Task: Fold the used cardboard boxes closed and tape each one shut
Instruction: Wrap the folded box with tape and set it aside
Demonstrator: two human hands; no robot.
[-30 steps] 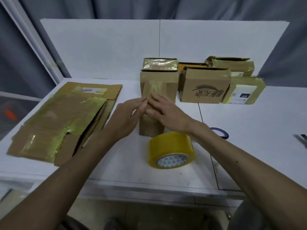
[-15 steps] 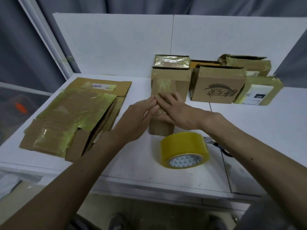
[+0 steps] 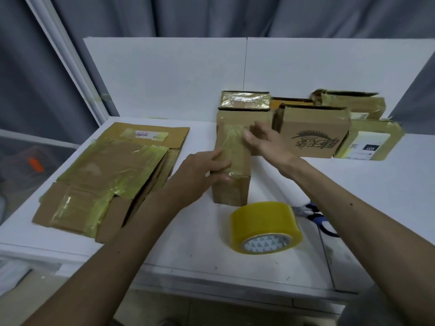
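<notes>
The person's arms are uncovered. The left forearm (image 3: 113,243), lower left of the tape roll (image 3: 266,228), is bare from the wrist back to the bottom edge of the view. The right forearm (image 3: 367,231), to the right of the tape roll, is bare in the same way. The left hand (image 3: 202,170), up and to the left of the tape roll, and the right hand (image 3: 266,142), above it, are bare too. One small dark spot marks the right forearm, right of the tape roll. Grey cloth (image 3: 376,307) shows low and right of the tape roll; which garment it is cannot be told.
</notes>
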